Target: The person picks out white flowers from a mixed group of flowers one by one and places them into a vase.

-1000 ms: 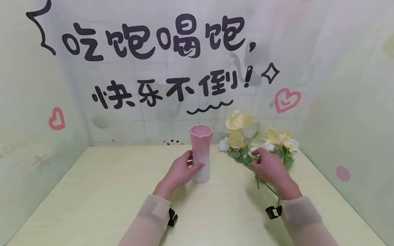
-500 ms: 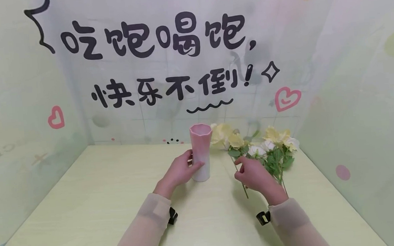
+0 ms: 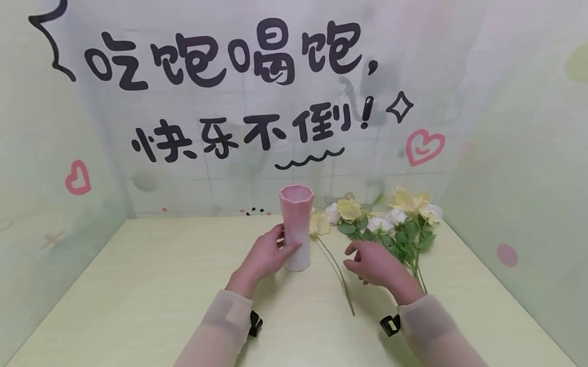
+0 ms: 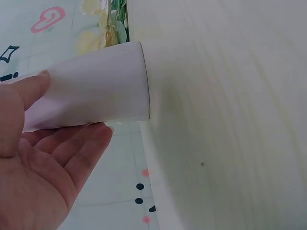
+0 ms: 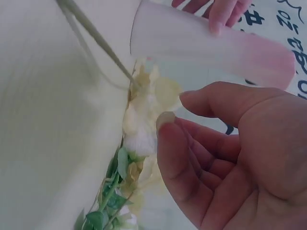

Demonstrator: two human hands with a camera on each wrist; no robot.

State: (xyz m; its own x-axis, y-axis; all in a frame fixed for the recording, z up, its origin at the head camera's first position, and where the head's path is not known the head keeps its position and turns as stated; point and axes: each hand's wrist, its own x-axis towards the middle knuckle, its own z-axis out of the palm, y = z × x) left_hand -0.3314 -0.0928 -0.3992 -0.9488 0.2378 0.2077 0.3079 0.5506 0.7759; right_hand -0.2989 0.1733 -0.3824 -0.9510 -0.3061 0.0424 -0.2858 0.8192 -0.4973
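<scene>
A tall vase (image 3: 296, 222), pink at its rim and fading to white, stands upright on the table. My left hand (image 3: 264, 258) holds its left side, thumb on the front and fingers behind, as the left wrist view confirms on the white lower part (image 4: 91, 88). Right of the vase lies a single yellow flower (image 3: 320, 225), its bloom partly hidden by the vase and its thin stem (image 3: 342, 276) reaching toward me. My right hand (image 3: 377, 265) hovers beside that stem, thumb and fingers loosely bent and apart, nothing between them. The stem (image 5: 98, 40) is clear of the fingers in the right wrist view.
Several yellow and white flowers (image 3: 408, 202) with green leaves (image 3: 411, 238) lie at the table's back right, partly behind my right hand. A printed curtain (image 3: 198, 195) with black lettering rises along the back edge, and side panels (image 3: 527, 191) flank the table (image 3: 129, 306).
My right hand took one yellow flower leftward from the bunch, lowered it to the table beside the vase and let it go. The left hand stays on the vase.
</scene>
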